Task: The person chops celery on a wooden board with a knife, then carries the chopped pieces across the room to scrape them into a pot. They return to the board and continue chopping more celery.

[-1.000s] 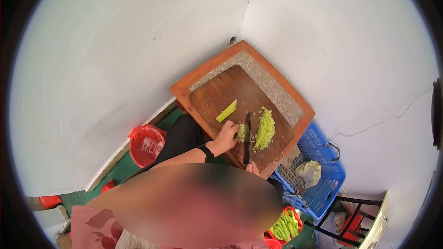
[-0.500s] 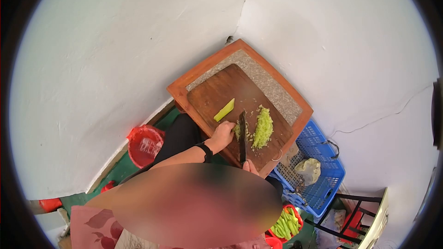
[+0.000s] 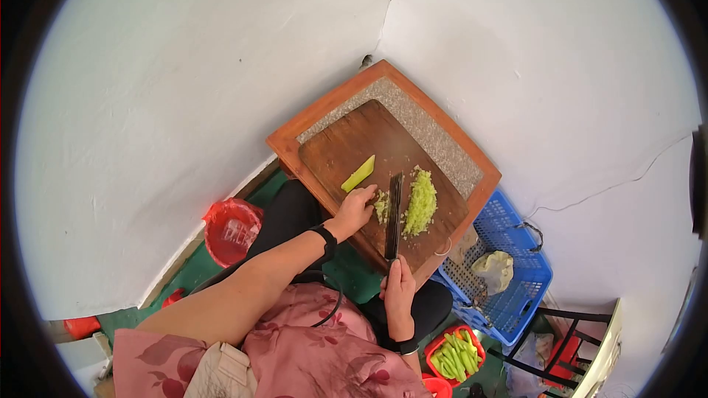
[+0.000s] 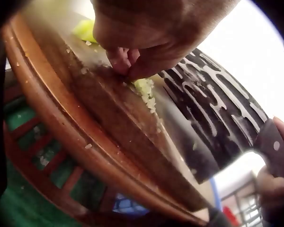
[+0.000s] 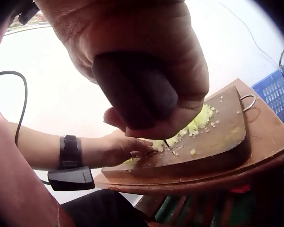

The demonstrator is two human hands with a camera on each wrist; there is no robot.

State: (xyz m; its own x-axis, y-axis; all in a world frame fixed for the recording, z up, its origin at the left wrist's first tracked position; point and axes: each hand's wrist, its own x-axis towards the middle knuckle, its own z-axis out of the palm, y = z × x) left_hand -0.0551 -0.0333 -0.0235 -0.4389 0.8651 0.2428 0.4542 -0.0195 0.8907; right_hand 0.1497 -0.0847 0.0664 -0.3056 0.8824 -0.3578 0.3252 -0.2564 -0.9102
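Below, at lower right, green peppers (image 3: 453,360) were kept in a red basket (image 3: 474,339). Mid-frame on the cutting board (image 3: 346,149), the knife (image 3: 393,214), gripped by the right hand (image 3: 399,291), was pointed lengthwise up-frame; greens (image 3: 382,208) were pinched by the left hand (image 3: 355,210).

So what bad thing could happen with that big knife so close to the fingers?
1. The left hand holds down a small clump of chopped greens with curled fingertips, right beside the blade of the cleaver that the right hand grips. One slip could nick them.
2. Loose green bits lie scattered near the edge of the cutting board, so chopping may flick some off.
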